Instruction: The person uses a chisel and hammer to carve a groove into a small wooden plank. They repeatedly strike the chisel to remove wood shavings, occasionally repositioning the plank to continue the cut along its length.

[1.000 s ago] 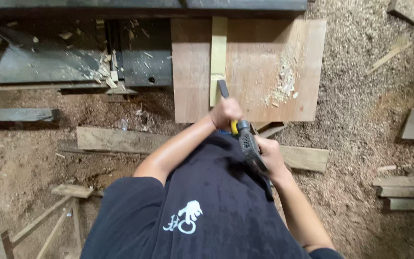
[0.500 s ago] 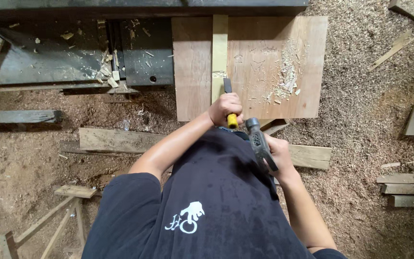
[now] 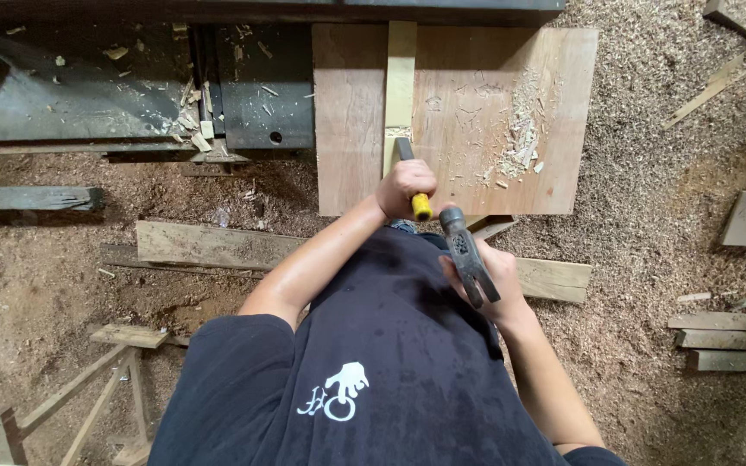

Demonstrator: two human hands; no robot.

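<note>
The left hand (image 3: 405, 184) had its grip closed around a yellow-handled chisel (image 3: 414, 185), blade set on the pale wood strip (image 3: 400, 82) just beyond it. The right hand (image 3: 487, 278) gripped a hammer (image 3: 466, 253) just behind the chisel's butt. A glancing blow could likely bruise the knuckles.

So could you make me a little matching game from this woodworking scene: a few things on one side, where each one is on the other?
Things:
1. chisel
2. hammer
3. pale strip
4. shavings pile

Places:
A. in the right hand
B. lying lengthwise on the brown board, ahead of the chisel
C. on the board's right part
D. in the left hand

Pairs: 1-D, 2-A, 3-B, 4-C
</note>
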